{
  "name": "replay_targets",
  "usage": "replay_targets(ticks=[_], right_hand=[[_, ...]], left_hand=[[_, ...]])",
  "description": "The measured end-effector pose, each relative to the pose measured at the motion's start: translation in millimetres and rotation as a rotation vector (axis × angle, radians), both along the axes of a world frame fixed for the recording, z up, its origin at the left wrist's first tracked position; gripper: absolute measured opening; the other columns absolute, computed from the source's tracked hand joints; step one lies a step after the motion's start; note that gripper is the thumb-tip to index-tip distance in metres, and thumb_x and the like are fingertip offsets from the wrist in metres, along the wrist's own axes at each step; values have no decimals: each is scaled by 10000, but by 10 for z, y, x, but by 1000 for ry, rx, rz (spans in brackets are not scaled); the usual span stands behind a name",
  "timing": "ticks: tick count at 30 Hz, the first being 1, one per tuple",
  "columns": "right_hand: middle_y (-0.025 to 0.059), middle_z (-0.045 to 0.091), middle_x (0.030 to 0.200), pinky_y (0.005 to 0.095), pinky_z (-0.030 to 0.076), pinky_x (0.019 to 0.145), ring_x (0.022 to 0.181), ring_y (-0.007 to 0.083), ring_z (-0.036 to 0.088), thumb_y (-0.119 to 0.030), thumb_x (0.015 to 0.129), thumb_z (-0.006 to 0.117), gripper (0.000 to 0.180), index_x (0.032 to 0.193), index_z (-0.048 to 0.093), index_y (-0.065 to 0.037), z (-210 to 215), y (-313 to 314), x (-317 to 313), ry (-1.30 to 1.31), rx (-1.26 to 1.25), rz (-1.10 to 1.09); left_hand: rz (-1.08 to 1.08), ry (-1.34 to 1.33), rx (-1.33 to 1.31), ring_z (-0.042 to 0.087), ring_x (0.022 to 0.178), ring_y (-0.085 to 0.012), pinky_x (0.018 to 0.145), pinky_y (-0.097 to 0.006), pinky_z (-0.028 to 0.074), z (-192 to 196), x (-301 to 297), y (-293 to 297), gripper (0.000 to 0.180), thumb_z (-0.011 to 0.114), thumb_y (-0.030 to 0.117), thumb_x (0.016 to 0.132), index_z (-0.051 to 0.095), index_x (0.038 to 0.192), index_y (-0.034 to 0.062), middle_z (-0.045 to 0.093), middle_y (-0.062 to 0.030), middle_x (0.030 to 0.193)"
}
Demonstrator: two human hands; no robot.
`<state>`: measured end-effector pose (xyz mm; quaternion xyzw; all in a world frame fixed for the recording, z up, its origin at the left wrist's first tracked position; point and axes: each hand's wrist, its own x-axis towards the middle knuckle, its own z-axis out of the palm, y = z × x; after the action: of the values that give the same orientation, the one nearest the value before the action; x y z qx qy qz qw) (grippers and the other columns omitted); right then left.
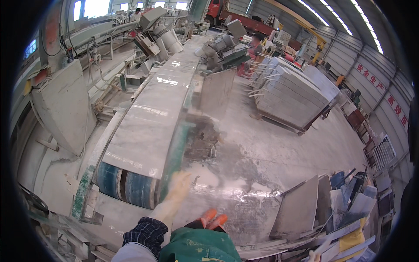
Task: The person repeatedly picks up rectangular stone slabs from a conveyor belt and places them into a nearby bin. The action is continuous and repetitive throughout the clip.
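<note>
My left hand [178, 187], in a pale yellowish work glove, reaches forward from a dark checked cuff. It is beside the green side rail [174, 161] of a conveyor; motion blur hides its fingers and whether it touches the rail. To its left, a glossy pale stone slab [139, 139] lies along the conveyor, with blue rollers or belts [139, 190] showing at its near end. At the lower right edge, a small pale shape looks like the glove fingertips of my right hand [313, 256]; most of that hand is out of view.
Orange boots [214, 218] and a green apron [198, 246] are below me. Stacked slabs [288, 87] stand on the wet floor ahead right. Leaning panels [299, 207] and offcuts crowd the lower right. Machinery [224, 48] flanks the far conveyor. A person [254, 46] is farther off.
</note>
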<state>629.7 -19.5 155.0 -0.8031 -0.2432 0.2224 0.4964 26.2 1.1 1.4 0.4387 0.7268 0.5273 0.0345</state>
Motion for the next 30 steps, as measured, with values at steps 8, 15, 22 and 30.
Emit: replay_targets(ticks=[8,15,22,30], right_hand=[[116,586,1293,344,496,928,1158,253,580,-14,635,801,809,1377,483,31,339,751,-1912,246,78,1008],[197,478,1406,478,350,1104,1321,371,428,-293,693,800,737,1346,531,-83,386,839,-3896,-774,568,2175],[182,504,1384,462,350,1103,1306,363,441,-296,765,747,587,1293,574,-106,236,1079,-4063,-758,668,2083],[161,617,1270,323,450,993,1159,230,595,-93,838,688,496,1298,555,35,-674,1666,-1475,-190,83,1240]], left_hand=[[-679,-1428,-12,529,1246,-261,1023,-402,453,821,1035,-230,580,604,297,974,383,1460,70,591,-102,1285],[-267,-1511,562,482,1274,-314,1050,-518,427,1084,647,-637,517,495,62,962,337,1449,132,460,-131,1400],[385,-1359,855,452,1294,-360,1072,-563,398,541,-336,-1451,607,453,4,950,278,1483,235,412,-135,1435],[467,-1297,818,438,1310,-355,1066,-555,410,-31,-835,-1851,621,489,22,952,247,1500,187,410,-149,1438]])
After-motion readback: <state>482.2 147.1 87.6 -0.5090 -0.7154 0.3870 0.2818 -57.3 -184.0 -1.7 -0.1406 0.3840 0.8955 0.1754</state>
